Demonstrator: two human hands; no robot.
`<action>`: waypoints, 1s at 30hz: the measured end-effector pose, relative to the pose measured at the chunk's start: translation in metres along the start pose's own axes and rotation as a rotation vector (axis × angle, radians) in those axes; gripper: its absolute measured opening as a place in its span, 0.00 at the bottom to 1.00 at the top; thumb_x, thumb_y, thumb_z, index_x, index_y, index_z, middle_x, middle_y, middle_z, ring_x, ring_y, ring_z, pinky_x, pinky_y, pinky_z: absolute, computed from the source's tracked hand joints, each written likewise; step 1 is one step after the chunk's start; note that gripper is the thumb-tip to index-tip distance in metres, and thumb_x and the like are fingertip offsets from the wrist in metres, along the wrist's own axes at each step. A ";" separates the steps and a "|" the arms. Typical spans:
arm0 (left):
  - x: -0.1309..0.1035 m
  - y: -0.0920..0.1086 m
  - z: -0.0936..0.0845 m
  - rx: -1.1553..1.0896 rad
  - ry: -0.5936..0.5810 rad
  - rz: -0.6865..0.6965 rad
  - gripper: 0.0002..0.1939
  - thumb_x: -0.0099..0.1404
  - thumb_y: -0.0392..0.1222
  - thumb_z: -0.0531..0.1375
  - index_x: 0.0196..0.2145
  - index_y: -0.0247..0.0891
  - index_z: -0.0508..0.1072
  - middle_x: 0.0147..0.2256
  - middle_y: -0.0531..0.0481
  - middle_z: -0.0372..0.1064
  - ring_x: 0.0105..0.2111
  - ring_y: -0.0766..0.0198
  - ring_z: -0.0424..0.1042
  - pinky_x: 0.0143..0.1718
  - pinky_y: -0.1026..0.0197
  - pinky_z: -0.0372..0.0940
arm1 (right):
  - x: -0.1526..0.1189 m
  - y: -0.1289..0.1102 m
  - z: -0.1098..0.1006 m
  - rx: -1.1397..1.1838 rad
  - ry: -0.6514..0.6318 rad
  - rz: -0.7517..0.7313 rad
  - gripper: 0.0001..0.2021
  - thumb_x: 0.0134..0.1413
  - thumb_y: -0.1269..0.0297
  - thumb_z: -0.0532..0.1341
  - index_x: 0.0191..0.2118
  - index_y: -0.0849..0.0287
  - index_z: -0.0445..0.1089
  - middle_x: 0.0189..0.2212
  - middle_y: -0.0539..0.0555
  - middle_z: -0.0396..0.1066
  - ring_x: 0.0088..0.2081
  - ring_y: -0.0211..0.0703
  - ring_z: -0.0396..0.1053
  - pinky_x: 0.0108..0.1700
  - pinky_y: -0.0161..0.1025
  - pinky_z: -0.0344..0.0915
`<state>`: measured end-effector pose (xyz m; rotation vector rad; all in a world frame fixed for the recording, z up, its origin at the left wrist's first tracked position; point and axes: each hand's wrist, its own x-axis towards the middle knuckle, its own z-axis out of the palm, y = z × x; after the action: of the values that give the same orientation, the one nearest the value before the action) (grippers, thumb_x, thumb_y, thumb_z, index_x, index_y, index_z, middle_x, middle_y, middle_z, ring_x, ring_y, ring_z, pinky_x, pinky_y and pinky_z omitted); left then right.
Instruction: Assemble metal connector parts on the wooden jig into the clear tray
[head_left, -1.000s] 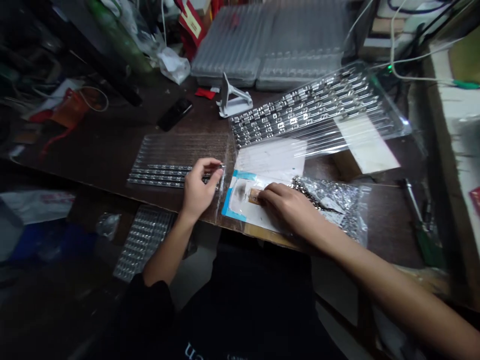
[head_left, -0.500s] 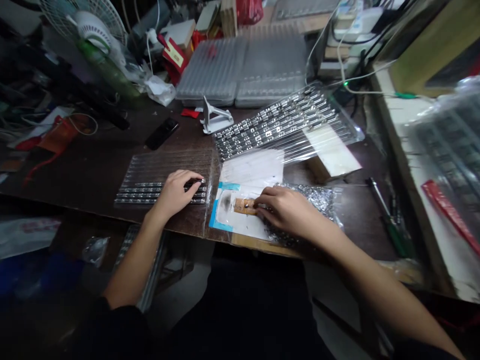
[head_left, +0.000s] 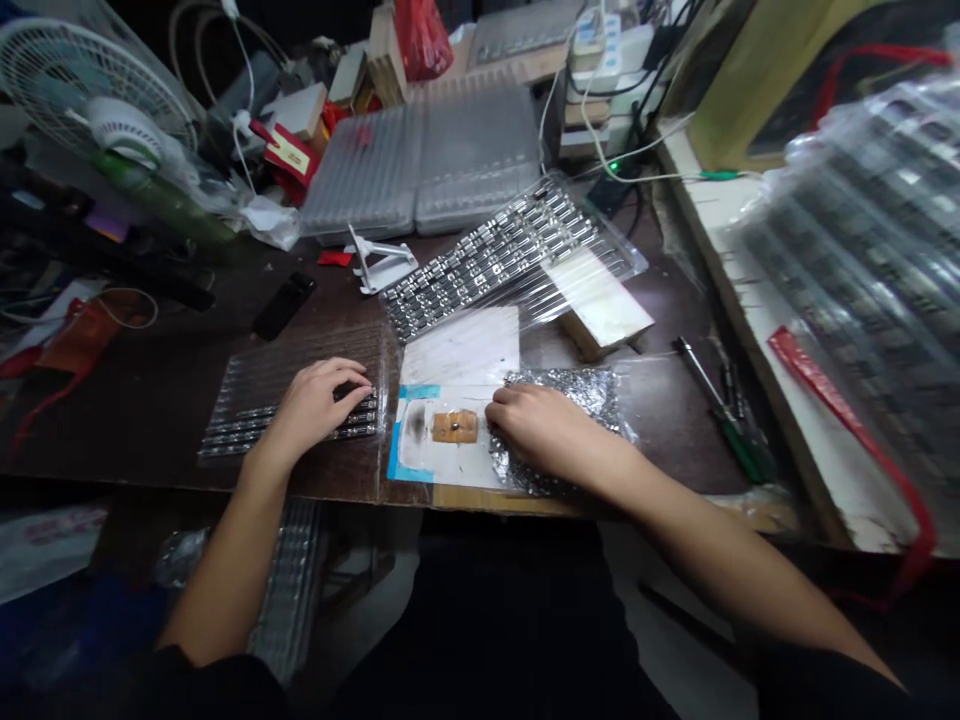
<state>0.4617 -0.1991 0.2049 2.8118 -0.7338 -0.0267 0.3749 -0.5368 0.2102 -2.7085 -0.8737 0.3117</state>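
Note:
My left hand [head_left: 319, 400] rests over the right end of a clear ribbed tray [head_left: 251, 385] with rows of small metal parts. Its thumb and fingers are bent together at a row; whatever they hold is too small to make out. My right hand [head_left: 536, 425] is closed at the left edge of a pile of small shiny metal parts [head_left: 600, 395] on plastic. Its fingertips are hidden. Left of it, a brown block [head_left: 455, 427] with a small dark piece on it lies on a white board [head_left: 480, 465] edged with blue tape.
Behind stand a filled tray [head_left: 487, 255], a pale block [head_left: 600, 300], a white stand [head_left: 382, 265] and stacked clear trays [head_left: 480, 150]. A black phone [head_left: 285, 305] lies left, a green-handled screwdriver [head_left: 724, 415] right.
My right hand has moved off the brown block to the metal pile. My left hand stays at the tray's right end. The whole view has shifted, with more of the right side showing.

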 end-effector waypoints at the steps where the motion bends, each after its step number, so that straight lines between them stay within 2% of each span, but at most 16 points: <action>1: 0.002 0.000 -0.001 0.014 0.000 0.006 0.14 0.68 0.53 0.58 0.35 0.44 0.79 0.47 0.47 0.77 0.47 0.51 0.74 0.54 0.47 0.63 | 0.000 0.001 0.000 0.005 0.010 -0.003 0.08 0.61 0.77 0.57 0.38 0.63 0.74 0.36 0.58 0.76 0.36 0.44 0.72 0.33 0.39 0.55; 4: 0.005 0.003 -0.007 0.005 -0.029 0.014 0.13 0.68 0.51 0.58 0.37 0.44 0.79 0.46 0.46 0.78 0.47 0.52 0.74 0.54 0.48 0.64 | 0.000 0.003 -0.001 0.032 0.014 -0.007 0.09 0.62 0.77 0.57 0.38 0.63 0.74 0.36 0.58 0.76 0.35 0.43 0.71 0.32 0.39 0.54; 9: 0.006 0.008 -0.014 -0.032 -0.123 -0.002 0.09 0.66 0.47 0.61 0.35 0.42 0.78 0.39 0.48 0.79 0.42 0.54 0.75 0.50 0.51 0.64 | 0.002 0.005 0.000 0.074 0.045 -0.008 0.08 0.62 0.77 0.57 0.39 0.62 0.74 0.37 0.58 0.75 0.32 0.41 0.70 0.31 0.39 0.51; 17: 0.006 0.011 -0.016 -0.037 -0.115 -0.013 0.07 0.65 0.45 0.62 0.36 0.42 0.79 0.40 0.48 0.79 0.42 0.54 0.76 0.50 0.51 0.65 | 0.000 0.001 -0.003 0.101 0.047 -0.018 0.08 0.63 0.75 0.56 0.39 0.62 0.72 0.37 0.56 0.73 0.31 0.39 0.68 0.29 0.39 0.46; 23: 0.008 0.015 -0.019 -0.129 -0.092 -0.049 0.08 0.63 0.44 0.63 0.38 0.41 0.78 0.36 0.49 0.78 0.38 0.57 0.76 0.42 0.57 0.67 | 0.000 0.003 0.000 0.116 0.097 -0.041 0.08 0.62 0.76 0.56 0.38 0.61 0.72 0.35 0.55 0.73 0.30 0.38 0.66 0.29 0.39 0.44; 27: 0.007 0.015 -0.020 -0.121 -0.127 -0.052 0.09 0.65 0.45 0.61 0.40 0.42 0.80 0.39 0.48 0.80 0.41 0.55 0.77 0.45 0.56 0.68 | 0.000 0.002 0.001 0.118 0.088 -0.032 0.08 0.62 0.76 0.56 0.38 0.61 0.72 0.35 0.55 0.72 0.30 0.38 0.66 0.29 0.39 0.44; 30: 0.006 0.010 -0.020 -0.104 -0.103 -0.045 0.11 0.66 0.48 0.60 0.41 0.43 0.80 0.42 0.47 0.79 0.44 0.54 0.77 0.49 0.53 0.67 | 0.001 0.003 0.001 0.140 0.075 -0.027 0.08 0.62 0.76 0.56 0.39 0.61 0.72 0.36 0.55 0.72 0.30 0.38 0.65 0.29 0.39 0.46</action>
<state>0.4637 -0.2061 0.2273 2.7441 -0.6706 -0.2125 0.3769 -0.5384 0.2080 -2.5605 -0.8341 0.2535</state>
